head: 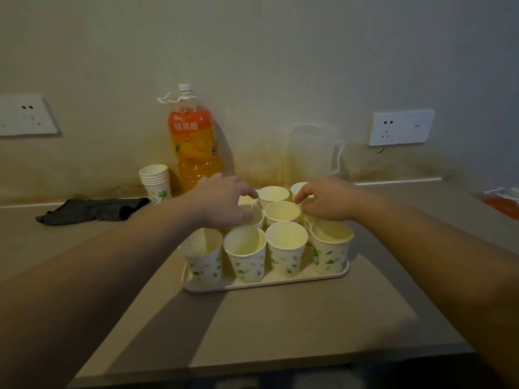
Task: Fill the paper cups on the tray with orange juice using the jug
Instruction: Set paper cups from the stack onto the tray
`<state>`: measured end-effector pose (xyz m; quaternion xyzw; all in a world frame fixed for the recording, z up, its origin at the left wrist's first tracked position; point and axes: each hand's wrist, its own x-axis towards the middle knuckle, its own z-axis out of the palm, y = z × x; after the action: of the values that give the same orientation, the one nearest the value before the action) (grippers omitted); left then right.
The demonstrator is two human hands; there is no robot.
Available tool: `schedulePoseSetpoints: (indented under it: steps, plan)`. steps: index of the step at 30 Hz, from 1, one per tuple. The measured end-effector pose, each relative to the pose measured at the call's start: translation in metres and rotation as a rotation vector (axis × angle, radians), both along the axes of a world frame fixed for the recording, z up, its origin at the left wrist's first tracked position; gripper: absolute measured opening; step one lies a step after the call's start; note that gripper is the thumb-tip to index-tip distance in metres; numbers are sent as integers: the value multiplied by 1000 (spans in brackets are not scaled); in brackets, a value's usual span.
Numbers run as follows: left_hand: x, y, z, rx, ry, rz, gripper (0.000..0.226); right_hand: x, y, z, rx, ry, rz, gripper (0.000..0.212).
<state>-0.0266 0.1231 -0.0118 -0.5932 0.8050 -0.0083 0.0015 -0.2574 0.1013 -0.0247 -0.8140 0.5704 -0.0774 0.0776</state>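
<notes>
- Left hand (224, 202) — grip narrow, fingertips on a middle-row cup's rim.
- Right hand (328, 202) — grip pinching another rim.
- White leaf-printed paper cups (286, 248) fill the pale rectangular tray (264, 284), mid-surface.
- Clear plastic jug (311, 153) stands far right, by the wall.

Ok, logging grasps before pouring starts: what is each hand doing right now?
Left hand: curled over the white leaf-printed paper cups; grip hidden.
Right hand: fingertips pinching a cup rim.
</notes>
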Motion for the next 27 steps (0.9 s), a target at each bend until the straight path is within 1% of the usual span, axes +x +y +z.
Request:
schedulePoseSetpoints:
  steps: [2,4,6,8,14,23,27]
  plan:
    - [2,-6,-2,79,23,10,64,4,-4,-1,32,16,16,38]
    - [0,-12,-1,141,61,6,70,7,-6,1,64,12,29,44]
    - [-4,-15,-1,176,51,-2,68,8,-7,3,81,8,44,43]
    - [-7,-17,-2,189,15,-8,63,8,-8,4,86,20,56,37]
    - [-6,-22,-2,165,-5,-11,53,10,-15,1,96,7,66,31]
    - [-3,-24,-3,133,-25,-12,47,10,-13,2,125,28,83,32]
    - [7,-32,3,83,102,24,39,13,-15,10,96,3,69,35]
